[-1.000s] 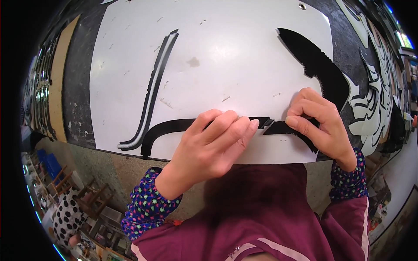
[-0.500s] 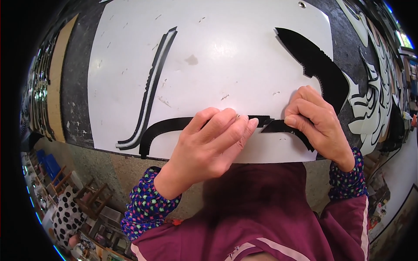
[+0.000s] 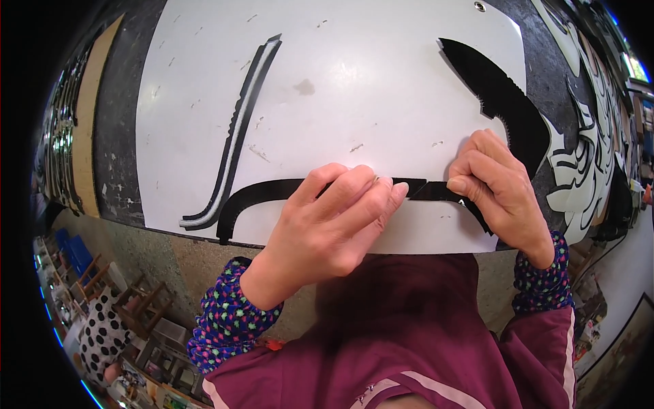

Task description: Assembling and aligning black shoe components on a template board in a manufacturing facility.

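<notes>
My left hand [image 3: 334,221] is closed in a pinch on a long curved black strip [image 3: 255,195], which bends down to the left near the board's front edge. In my right hand [image 3: 496,183] a shorter curved black strip [image 3: 436,191] is gripped between thumb and fingers. The slanted end of the short strip meets the long strip's end between my hands. Beyond my right hand lies a broad black curved piece [image 3: 521,109] with notched edges. Left of my left hand rests a black strip with a pale grey band [image 3: 246,112]. Both hands work over a white board [image 3: 361,88].
White crescent-shaped pieces with black edges [image 3: 589,146] are heaped at the right. On the left lie a tan board [image 3: 95,116] and a row of dark strips [image 3: 63,136]. Wooden stools [image 3: 139,303] stand on the floor at lower left. A metal eyelet [image 3: 479,7] sits at the board's far edge.
The short strip's slanted end has shifted slightly up, into line with the long strip's end. Both hands keep their grips, and the whole view has shifted slightly.
</notes>
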Demonstrator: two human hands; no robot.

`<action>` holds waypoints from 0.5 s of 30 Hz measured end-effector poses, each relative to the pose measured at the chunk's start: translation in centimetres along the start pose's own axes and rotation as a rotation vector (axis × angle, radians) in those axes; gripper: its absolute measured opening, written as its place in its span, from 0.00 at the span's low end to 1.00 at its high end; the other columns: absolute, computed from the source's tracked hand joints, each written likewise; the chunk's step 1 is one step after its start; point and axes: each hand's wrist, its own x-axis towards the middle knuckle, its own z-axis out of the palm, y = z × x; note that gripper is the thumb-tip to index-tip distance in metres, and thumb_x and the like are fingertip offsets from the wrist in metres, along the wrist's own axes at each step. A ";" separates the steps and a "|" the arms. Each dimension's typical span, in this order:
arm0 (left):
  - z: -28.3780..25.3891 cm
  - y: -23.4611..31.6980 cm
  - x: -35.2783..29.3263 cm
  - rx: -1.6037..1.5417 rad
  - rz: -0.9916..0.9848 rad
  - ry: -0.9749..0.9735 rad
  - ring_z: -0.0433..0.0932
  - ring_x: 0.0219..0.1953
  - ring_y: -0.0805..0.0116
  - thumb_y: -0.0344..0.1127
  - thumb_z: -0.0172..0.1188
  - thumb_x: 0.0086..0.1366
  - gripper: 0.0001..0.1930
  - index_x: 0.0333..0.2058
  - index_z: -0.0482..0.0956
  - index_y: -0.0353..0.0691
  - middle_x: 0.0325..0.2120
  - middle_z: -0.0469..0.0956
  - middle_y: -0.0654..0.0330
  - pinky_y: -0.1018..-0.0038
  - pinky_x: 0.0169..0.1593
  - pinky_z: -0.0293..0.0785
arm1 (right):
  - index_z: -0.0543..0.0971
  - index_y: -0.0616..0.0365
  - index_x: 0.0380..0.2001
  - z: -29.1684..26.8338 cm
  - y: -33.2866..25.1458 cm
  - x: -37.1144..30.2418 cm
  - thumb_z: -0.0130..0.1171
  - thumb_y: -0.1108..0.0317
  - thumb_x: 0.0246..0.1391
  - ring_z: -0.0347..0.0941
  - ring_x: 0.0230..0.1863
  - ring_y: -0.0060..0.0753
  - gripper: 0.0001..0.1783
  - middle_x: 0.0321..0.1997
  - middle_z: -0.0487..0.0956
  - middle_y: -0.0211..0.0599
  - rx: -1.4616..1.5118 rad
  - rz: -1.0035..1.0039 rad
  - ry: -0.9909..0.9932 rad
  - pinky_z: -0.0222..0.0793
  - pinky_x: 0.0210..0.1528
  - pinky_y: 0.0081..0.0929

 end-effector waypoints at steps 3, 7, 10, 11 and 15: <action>0.0 0.0 0.0 0.003 0.002 -0.001 0.76 0.41 0.66 0.27 0.65 0.47 0.19 0.42 0.87 0.39 0.39 0.79 0.64 0.70 0.41 0.75 | 0.75 0.62 0.27 -0.1 -0.1 0.1 0.62 0.73 0.53 0.64 0.35 0.42 0.07 0.29 0.66 0.38 0.008 0.001 -0.011 0.63 0.38 0.34; 0.3 0.0 -0.1 0.010 0.006 0.013 0.76 0.41 0.66 0.27 0.65 0.47 0.19 0.42 0.87 0.39 0.39 0.79 0.64 0.70 0.41 0.75 | 0.75 0.61 0.26 0.0 0.0 0.1 0.62 0.73 0.53 0.64 0.35 0.43 0.07 0.29 0.67 0.38 0.004 0.002 -0.012 0.62 0.38 0.34; 0.3 0.0 0.0 0.015 0.010 0.018 0.76 0.41 0.66 0.27 0.66 0.46 0.19 0.41 0.87 0.39 0.39 0.79 0.64 0.70 0.41 0.75 | 0.75 0.61 0.27 0.1 0.0 0.1 0.63 0.73 0.53 0.64 0.35 0.43 0.06 0.29 0.67 0.38 0.002 0.002 -0.001 0.62 0.38 0.34; 0.4 0.0 0.0 0.022 0.009 0.015 0.76 0.41 0.66 0.27 0.66 0.46 0.19 0.41 0.87 0.39 0.39 0.79 0.64 0.70 0.41 0.75 | 0.75 0.60 0.27 0.1 0.0 0.1 0.63 0.73 0.53 0.64 0.35 0.43 0.06 0.29 0.67 0.38 0.004 0.001 0.004 0.62 0.38 0.35; 0.4 0.0 -0.1 0.023 0.013 0.020 0.76 0.42 0.66 0.26 0.67 0.45 0.19 0.41 0.87 0.40 0.40 0.78 0.64 0.70 0.41 0.75 | 0.75 0.60 0.27 0.1 0.0 0.1 0.63 0.73 0.53 0.64 0.35 0.43 0.06 0.29 0.68 0.38 0.006 0.000 0.012 0.62 0.37 0.35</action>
